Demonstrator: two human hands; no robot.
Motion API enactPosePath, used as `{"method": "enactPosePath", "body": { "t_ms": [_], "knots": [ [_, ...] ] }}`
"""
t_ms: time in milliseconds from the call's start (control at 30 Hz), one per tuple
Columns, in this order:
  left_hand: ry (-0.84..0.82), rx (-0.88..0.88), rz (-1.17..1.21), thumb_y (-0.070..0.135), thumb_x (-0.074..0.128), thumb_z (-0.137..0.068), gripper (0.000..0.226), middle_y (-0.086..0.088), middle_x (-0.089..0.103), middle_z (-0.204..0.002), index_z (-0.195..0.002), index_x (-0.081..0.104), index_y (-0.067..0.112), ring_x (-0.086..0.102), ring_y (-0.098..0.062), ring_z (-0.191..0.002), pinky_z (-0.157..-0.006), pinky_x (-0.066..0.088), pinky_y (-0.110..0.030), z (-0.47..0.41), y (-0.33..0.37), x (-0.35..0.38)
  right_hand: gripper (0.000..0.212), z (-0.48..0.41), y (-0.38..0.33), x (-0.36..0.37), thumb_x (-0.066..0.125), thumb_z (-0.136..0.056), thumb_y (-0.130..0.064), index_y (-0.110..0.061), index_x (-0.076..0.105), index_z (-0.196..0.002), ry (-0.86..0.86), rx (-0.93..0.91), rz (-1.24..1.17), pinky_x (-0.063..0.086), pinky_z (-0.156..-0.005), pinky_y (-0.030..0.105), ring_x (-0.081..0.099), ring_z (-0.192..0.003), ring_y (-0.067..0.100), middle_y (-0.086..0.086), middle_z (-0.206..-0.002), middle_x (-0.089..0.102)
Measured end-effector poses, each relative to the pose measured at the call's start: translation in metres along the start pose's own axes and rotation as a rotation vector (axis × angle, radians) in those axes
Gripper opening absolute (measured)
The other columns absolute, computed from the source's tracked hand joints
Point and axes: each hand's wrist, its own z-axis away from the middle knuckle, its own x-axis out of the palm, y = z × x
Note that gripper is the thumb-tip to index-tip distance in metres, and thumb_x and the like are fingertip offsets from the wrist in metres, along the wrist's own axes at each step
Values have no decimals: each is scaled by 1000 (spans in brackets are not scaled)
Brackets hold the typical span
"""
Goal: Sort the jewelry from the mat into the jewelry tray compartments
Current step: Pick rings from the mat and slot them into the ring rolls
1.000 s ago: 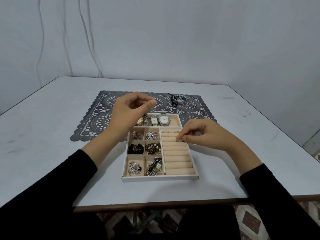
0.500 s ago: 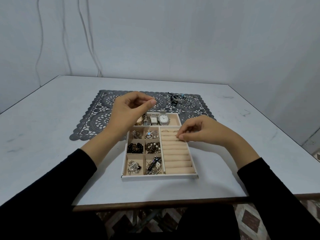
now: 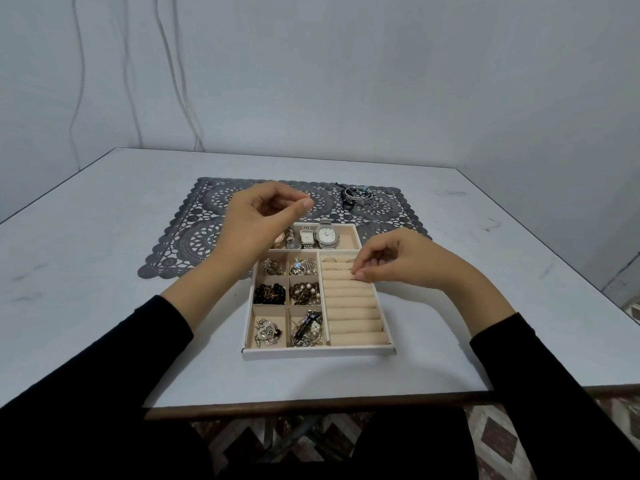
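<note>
Beige ring rolls (image 3: pixel 353 306) in jewelry tray (image 3: pixel 318 351): right hand (image 3: pixel 398 261) pinched at slot, ring too small to see; press straight down between rolls. Left hand (image 3: pixel 256 220) curled, contents unclear. Bracelets (image 3: pixel 360 195) lie on mat (image 3: pixel 187 237).

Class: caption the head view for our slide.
Right hand at the ring rolls of the tray, left hand raised; bracelets lie on the mat.
</note>
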Motion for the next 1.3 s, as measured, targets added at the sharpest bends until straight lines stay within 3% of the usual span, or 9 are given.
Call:
{"method": "enactPosePath", "body": {
  "t_ms": [133,267,433,567,667,767,867,1000,1300],
  "knots": [
    [1,-2,9,20,78,-81,8,-10,73,-87,-89,75,19,65,-19,-79,-78,57,-41,1,-1,0,9,2,0,-1,76,-80,-13,-11,75,-88,1,26,-87,42,-54,17,55,-61,9,10,-68,65],
    [-24,-7,26,19,78,-81,8,-5,73,-83,-88,75,19,65,-14,-76,-74,57,-29,2,-1,1,14,9,5,-4,68,-86,-16,-7,72,-97,119,53,-236,32,-41,12,51,-49,1,-1,-66,64],
    [-55,-8,22,21,78,-81,6,2,73,-79,-86,75,23,64,-11,-75,-70,55,-23,3,-3,4,14,0,26,-8,63,-91,-21,-17,73,-100,480,89,-306,49,-76,20,66,-80,5,-3,-92,74],
    [-116,18,-46,23,78,-80,7,1,74,-81,-87,76,20,66,-11,-77,-74,56,-28,4,-4,5,14,-8,47,-5,60,-92,-23,-24,70,-102,647,170,-21,46,-84,21,62,-88,6,-7,-97,71],
    [-179,40,-120,22,78,-81,9,2,74,-82,-89,76,18,69,-11,-77,-74,57,-24,7,-3,8,29,-9,53,1,56,-94,-26,-18,63,-120,606,188,222,37,-89,15,57,-105,11,-2,-118,65],
    [-249,56,-156,22,79,-79,12,2,74,-81,-89,76,17,70,-17,-78,-75,59,-29,9,-3,9,37,-12,61,4,53,-95,-30,-17,57,-129,535,217,335,39,-95,24,54,-115,18,0,-125,61],
    [-317,97,-210,20,79,-79,10,5,73,-78,-88,76,16,68,-9,-74,-70,54,-21,11,-2,10,36,-14,68,6,48,-93,-40,-21,58,-122,480,239,434,45,-85,32,57,-104,19,-2,-114,64],
    [-397,151,-307,20,81,-77,9,8,72,-79,-85,77,18,66,-6,-75,-71,52,-18,12,-3,11,17,-15,67,8,47,-95,-29,-15,54,-89,477,195,469,30,-61,27,49,-79,16,-2,-84,57],
    [-541,218,-439,29,81,-78,11,11,73,-80,-86,78,22,68,-5,-80,-72,56,-33,11,-5,12,23,-14,63,8,47,-96,-24,-5,56,-87,502,151,489,21,-58,29,48,-75,18,6,-83,59]
  ]
}}
